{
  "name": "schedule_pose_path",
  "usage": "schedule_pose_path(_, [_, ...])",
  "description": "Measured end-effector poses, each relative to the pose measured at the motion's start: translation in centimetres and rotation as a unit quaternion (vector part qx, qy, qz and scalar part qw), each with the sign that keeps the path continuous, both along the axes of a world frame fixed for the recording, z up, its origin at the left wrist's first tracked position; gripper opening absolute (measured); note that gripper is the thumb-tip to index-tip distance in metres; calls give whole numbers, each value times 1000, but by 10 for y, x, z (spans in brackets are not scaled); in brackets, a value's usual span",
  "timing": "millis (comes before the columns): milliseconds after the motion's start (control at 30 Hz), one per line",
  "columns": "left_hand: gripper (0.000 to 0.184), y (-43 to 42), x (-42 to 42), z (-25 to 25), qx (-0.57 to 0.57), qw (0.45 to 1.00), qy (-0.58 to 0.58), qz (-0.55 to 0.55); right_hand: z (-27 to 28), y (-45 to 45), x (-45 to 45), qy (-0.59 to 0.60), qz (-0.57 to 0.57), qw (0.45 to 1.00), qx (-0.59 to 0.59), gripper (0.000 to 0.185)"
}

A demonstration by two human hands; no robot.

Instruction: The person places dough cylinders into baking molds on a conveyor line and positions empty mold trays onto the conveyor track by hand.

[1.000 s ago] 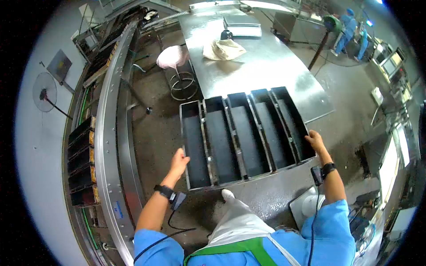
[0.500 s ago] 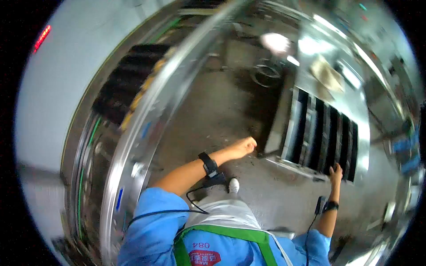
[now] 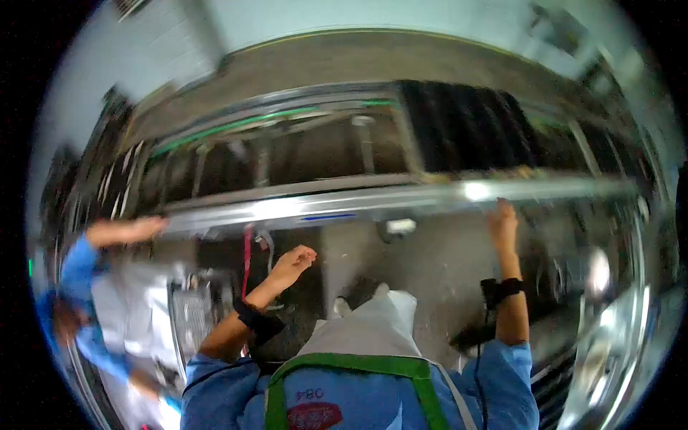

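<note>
My left hand (image 3: 292,264) hangs in the air on the near side of a long metal rail (image 3: 287,208). Its fingers are loosely curled together, and nothing shows in them. My right hand (image 3: 504,218) is raised at the rail's near edge, right of centre. Motion smears its fingers, so I cannot tell their grip or whether they touch the metal. Beyond the rail, a ribbed set of black pans (image 3: 466,129) rests on the conveyor (image 3: 272,154), up and to the left of my right hand.
At the left, a co-worker's hand (image 3: 136,229) reaches to the rail's end. A ridged metal piece (image 3: 192,319) lies near that person. A red strap (image 3: 247,261) hangs below the rail. On the right are blurred metal frames (image 3: 634,308) and a pale rounded object (image 3: 597,271).
The view has swung left from the metal table with dark pans to face the conveyor. My right hand has left those pans and is now by the rail. A co-worker has come into view.
</note>
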State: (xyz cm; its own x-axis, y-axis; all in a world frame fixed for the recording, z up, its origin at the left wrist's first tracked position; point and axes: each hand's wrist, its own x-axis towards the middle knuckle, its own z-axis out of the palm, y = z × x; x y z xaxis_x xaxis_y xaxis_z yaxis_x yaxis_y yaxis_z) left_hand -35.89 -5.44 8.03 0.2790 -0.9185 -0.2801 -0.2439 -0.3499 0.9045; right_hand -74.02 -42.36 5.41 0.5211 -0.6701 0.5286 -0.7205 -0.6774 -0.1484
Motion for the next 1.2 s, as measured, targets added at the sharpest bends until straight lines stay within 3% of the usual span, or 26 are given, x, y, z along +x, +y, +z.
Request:
schedule_pose_path(33, [18,27,11,-6,-20,999,16,44,29,-10,56,-185,31,955,232,33])
schedule_pose_path(67, [19,52,14,-11,-42,995,33,87,4,-47,80,-4,16,1000,7,38])
schedule_pose_path(100, [19,69,21,-11,-41,988,34,142,24,-54,123,-8,18,996,83,43])
schedule_pose_path(133, [19,84,24,-11,-4,977,56,205,22,-61,155,80,-34,995,58,48])
schedule_pose_path(167, [20,101,23,-10,29,960,79,266,31,-60,189,29,51,973,222,58])
schedule_pose_path(200, [19,129,21,3,47,934,115,336,-10,-52,225,0,8,990,140,68])
schedule_pose_path(233, [19,159,15,1,48,915,113,384,14,-16,281,51,53,976,206,81])
schedule_pose_path(300, [20,178,3,-18,23,882,144,448,-7,-30,259,70,-31,969,235,93])
schedule_pose_path(333, [22,192,-2,-41,-10,863,197,465,7,-19,268,139,-60,940,306,95])
schedule_pose_path(367, [22,206,-9,-56,-9,847,203,491,8,-3,283,136,-31,942,306,96])
schedule_pose_path(433, [23,201,-31,-42,-16,834,68,547,44,11,322,136,40,944,297,97])
schedule_pose_path(467, [23,201,-34,-30,32,835,29,548,55,30,338,145,57,934,321,96])
schedule_pose_path(533, [24,200,-36,-39,16,816,13,577,49,66,374,140,132,920,340,91])
schedule_pose_path(567, [25,206,-38,-39,6,816,-11,578,22,64,393,109,209,884,403,87])
schedule_pose_path(633, [26,224,-44,-36,10,782,-27,623,37,133,426,168,238,876,384,84])
schedule_pose_path(667, [27,239,-47,-31,18,762,-39,647,55,168,440,240,263,824,441,80])
schedule_pose_path(767, [31,307,-66,-40,19,674,-120,729,21,215,473,266,427,833,229,71])
schedule_pose_path(800, [30,334,-76,-44,25,656,-129,744,26,232,475,269,439,827,224,71])
schedule_pose_path(833, [29,357,-88,-34,85,622,-163,761,35,251,474,271,446,845,115,67])
schedule_pose_path(867, [29,382,-98,-33,72,594,-146,788,41,268,474,267,448,853,4,64])
schedule_pose_path(1000, [30,482,-151,-72,112,482,-142,857,20,283,485,260,412,873,26,62])
schedule_pose_path(1067, [33,521,-168,-88,144,439,-140,876,16,288,482,265,362,893,-18,59])
schedule_pose_path(1167, [36,566,-181,-106,162,349,-135,913,1,284,493,197,408,891,-11,56])
schedule_pose_path(1200, [38,580,-183,-112,194,330,-127,915,5,292,494,232,387,892,-20,55])
